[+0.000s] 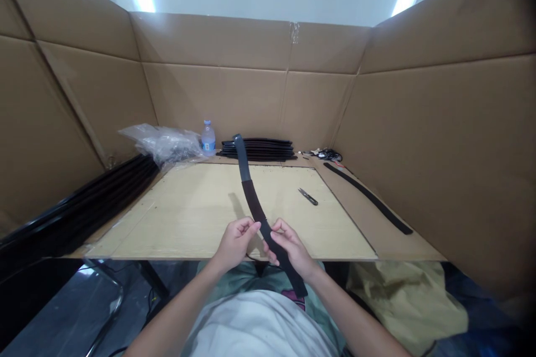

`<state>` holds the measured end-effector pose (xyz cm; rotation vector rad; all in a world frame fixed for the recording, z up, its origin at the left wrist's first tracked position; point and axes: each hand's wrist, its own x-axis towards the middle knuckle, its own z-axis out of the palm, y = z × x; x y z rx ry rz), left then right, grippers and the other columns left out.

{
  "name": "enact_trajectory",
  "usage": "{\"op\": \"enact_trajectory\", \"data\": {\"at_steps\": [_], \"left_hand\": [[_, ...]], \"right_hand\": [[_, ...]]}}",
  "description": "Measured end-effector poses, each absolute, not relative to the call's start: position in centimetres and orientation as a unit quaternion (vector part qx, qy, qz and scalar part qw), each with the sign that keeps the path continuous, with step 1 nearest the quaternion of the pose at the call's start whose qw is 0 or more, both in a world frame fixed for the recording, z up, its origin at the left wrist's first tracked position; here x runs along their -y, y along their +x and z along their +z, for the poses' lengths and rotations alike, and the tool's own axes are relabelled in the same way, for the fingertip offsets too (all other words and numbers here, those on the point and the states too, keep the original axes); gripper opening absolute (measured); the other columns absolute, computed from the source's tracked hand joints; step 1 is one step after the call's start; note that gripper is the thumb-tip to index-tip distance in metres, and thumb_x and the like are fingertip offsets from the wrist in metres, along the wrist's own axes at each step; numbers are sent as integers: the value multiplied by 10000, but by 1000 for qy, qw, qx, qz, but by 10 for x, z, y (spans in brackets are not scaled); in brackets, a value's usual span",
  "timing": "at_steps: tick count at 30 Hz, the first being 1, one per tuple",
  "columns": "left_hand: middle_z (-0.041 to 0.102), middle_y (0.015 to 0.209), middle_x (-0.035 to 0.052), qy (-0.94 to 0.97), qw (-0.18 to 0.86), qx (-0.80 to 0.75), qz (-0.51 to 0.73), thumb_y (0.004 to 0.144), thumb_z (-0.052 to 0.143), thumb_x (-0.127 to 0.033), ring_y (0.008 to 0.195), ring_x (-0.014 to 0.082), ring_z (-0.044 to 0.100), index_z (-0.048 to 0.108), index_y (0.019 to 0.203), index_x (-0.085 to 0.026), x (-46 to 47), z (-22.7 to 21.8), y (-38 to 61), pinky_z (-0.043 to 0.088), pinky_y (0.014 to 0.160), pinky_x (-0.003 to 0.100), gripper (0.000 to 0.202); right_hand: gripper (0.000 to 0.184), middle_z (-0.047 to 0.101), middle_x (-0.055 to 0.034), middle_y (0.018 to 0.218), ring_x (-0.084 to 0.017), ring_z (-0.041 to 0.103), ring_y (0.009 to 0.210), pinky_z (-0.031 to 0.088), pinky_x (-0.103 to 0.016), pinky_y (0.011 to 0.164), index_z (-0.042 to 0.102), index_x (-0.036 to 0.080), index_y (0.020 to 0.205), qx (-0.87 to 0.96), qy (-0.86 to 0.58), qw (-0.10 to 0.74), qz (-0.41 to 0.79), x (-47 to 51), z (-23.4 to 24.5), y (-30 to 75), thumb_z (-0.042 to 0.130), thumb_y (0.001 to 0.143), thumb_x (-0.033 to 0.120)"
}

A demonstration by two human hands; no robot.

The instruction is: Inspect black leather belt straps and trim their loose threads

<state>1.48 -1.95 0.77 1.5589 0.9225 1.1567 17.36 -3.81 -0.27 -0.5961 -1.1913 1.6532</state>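
Observation:
Between my two hands a long, dark, slightly curved strip (256, 204) slants from the far left down toward my lap. Its far end is a smoother, shinier grey-black; the nearer length looks matte, like a fabric sleeve. At the strip's left edge, my left hand (238, 240) pinches it between thumb and fingertips. From the right side, my right hand (290, 244) grips it a little lower, thumb on top and fingers curled beneath. Small black thread snips (308, 196) lie on the board, right of the strip.
Another dark strip (368, 198) lies along the right edge. At the back stand a stack of dark strips (268, 149), a water bottle (208, 138), clear plastic bags (163, 142) and a small tangle of cords (329, 154). More strips (92, 201) pile up left. Cardboard walls (251, 42) enclose the table.

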Motion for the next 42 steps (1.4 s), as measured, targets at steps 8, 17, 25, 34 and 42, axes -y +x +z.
{"op": "enact_trajectory", "data": {"at_steps": [8, 17, 25, 34, 42], "left_hand": [[641, 753, 37, 641, 499, -330, 481, 780, 588, -327, 688, 151, 571, 605, 841, -121, 15, 1, 15, 437, 644, 246, 216], [618, 678, 23, 656, 499, -333, 457, 781, 581, -337, 618, 126, 530, 628, 773, -103, 17, 2, 13, 407, 581, 217, 238], [560, 546, 5, 679, 481, -350, 429, 835, 493, -390, 503, 94, 456, 586, 635, -106, 21, 5, 12, 346, 495, 200, 359], [555, 553, -8, 661, 471, -350, 467, 811, 539, -368, 505, 83, 452, 580, 619, -106, 16, 2, 13, 342, 492, 192, 328], [662, 802, 84, 647, 556, -291, 433, 754, 620, -323, 728, 184, 602, 638, 880, -89, 18, -2, 13, 471, 649, 278, 266]], "right_hand": [[249, 580, 24, 701, -78, 483, 516, 343, -189, 474, 529, 203, 935, 489, -276, 489, 668, 38, -4, 174, 662, 743, 290], [232, 575, 6, 753, -83, 511, 632, 418, -184, 551, 607, 140, 845, 530, -283, 487, 634, 36, -7, 174, 738, 667, 210], [318, 615, 35, 606, -85, 480, 348, 318, -160, 319, 352, 222, 804, 521, -256, 493, 649, 38, -11, 171, 659, 758, 290], [190, 620, -1, 735, -83, 533, 549, 389, -186, 493, 492, 192, 850, 488, -243, 511, 665, 38, -10, 175, 633, 785, 301], [269, 591, 9, 691, -74, 508, 535, 420, -191, 483, 609, 128, 846, 542, -274, 475, 636, 33, -12, 176, 761, 627, 167]]}}
